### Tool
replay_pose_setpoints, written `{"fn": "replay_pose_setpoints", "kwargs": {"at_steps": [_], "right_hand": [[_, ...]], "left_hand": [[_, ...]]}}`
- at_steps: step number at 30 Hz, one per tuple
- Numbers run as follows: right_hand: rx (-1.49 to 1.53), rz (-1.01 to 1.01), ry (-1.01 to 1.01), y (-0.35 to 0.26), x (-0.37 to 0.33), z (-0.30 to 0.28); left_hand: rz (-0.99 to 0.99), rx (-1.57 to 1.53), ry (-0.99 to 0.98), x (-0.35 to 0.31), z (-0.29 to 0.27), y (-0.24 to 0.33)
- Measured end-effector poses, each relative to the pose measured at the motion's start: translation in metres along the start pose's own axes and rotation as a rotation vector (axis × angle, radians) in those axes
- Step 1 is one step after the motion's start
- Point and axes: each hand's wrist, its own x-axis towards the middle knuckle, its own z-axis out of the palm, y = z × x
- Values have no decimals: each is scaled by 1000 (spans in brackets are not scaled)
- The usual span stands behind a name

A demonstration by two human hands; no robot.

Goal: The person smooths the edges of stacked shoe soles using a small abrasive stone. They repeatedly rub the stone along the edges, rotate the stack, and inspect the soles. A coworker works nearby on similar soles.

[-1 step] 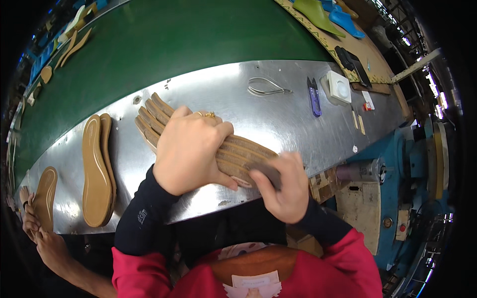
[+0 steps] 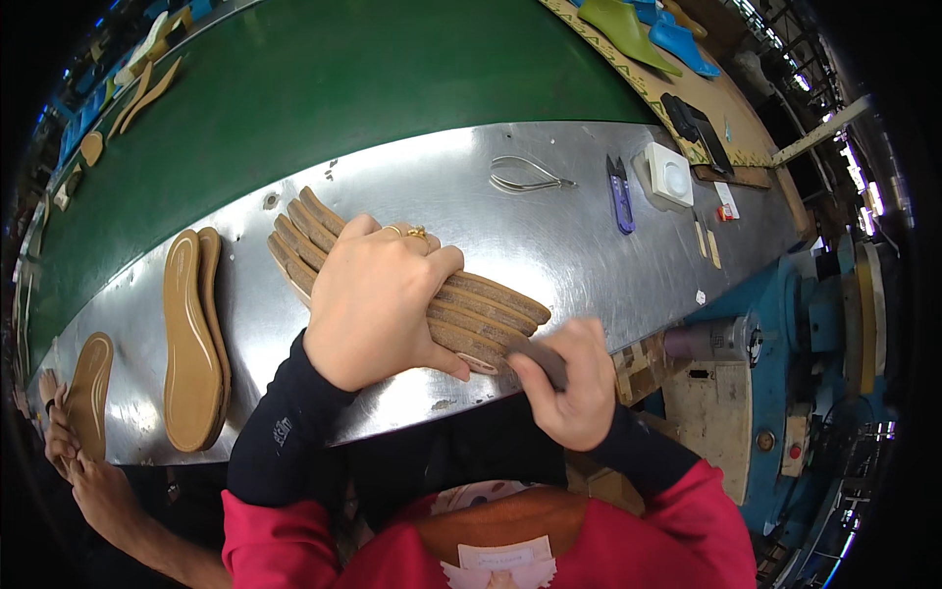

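Observation:
A row of several brown shoe insoles [image 2: 486, 306] stands on edge on the metal worktop, grooved side by side. My left hand [image 2: 383, 299] is closed over the middle of them and presses them together. My right hand [image 2: 574, 383] is closed on a dark flat piece [image 2: 543, 360], its kind unclear, at the near right end of the insoles. Part of that piece is hidden by my fingers. To the left lie two tan insoles [image 2: 191, 344], one partly over the other.
Another person's hands [image 2: 78, 447] hold a tan insole [image 2: 93, 388] at far left. On the worktop [image 2: 432, 157] lie wire nippers [image 2: 530, 182], purple thread snips [image 2: 620, 196] and a white box [image 2: 669, 177]. A green belt [image 2: 343, 79] runs behind. A blue machine [image 2: 775, 344] stands at right.
My right hand and the dark piece have moved slightly down and to the right, baring the insoles' right ends. My left hand stays on the row.

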Motion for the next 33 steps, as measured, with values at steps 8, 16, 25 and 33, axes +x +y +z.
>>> {"fn": "replay_pose_setpoints", "kwargs": {"at_steps": [8, 16, 25, 33], "right_hand": [[39, 372, 167, 17, 1, -21], [-90, 22, -84, 16, 13, -23], [-14, 66, -10, 23, 38, -8], [-136, 427, -385, 24, 2, -47]], "left_hand": [[10, 20, -21, 1, -1, 1], [21, 17, -36, 3, -4, 1], [6, 35, -26, 3, -3, 4], [40, -4, -15, 6, -1, -1]]}}
